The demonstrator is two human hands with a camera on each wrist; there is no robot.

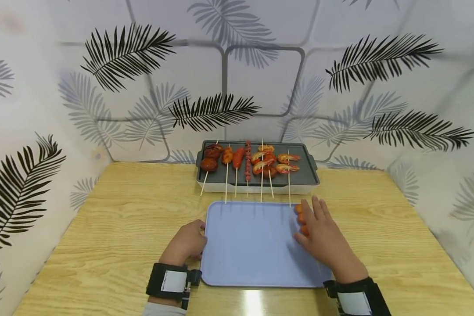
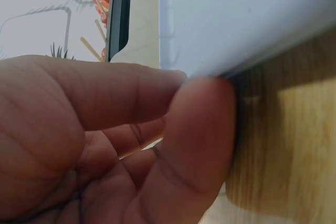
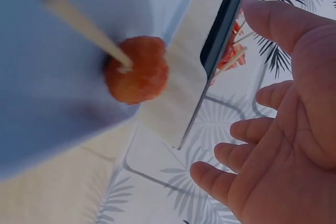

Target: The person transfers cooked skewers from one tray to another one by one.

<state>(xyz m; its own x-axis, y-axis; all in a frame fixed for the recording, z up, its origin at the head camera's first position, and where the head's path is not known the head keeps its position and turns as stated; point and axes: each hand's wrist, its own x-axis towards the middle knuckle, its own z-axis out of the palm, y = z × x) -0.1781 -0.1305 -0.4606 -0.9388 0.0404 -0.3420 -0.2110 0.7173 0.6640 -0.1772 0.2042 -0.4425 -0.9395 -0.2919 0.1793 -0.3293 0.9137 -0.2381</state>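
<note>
A light blue rectangular tray (image 1: 253, 250) lies on the wooden table. My left hand (image 1: 186, 240) pinches its left rim between thumb and fingers, as the left wrist view shows on the pale tray edge (image 2: 210, 30). Over the tray's right side is my right hand (image 1: 324, 239), palm down with fingers extended and apart, holding nothing. Beneath and beside those fingers lies a skewer of orange-red balls (image 1: 301, 217), partly hidden by the hand. The right wrist view looks along it from the stick end, with one ball (image 3: 137, 74) in front, apart from the fingers.
Behind the tray stands a dark grill pan (image 1: 308, 175) on a white base. Several skewers lie across it: brown balls (image 1: 209, 164), a sausage (image 1: 238, 156), a thin red meat skewer (image 1: 247, 162) and shrimp (image 1: 287, 168). Their sticks overhang its front edge. A leaf-patterned wall (image 1: 260, 83) rises behind.
</note>
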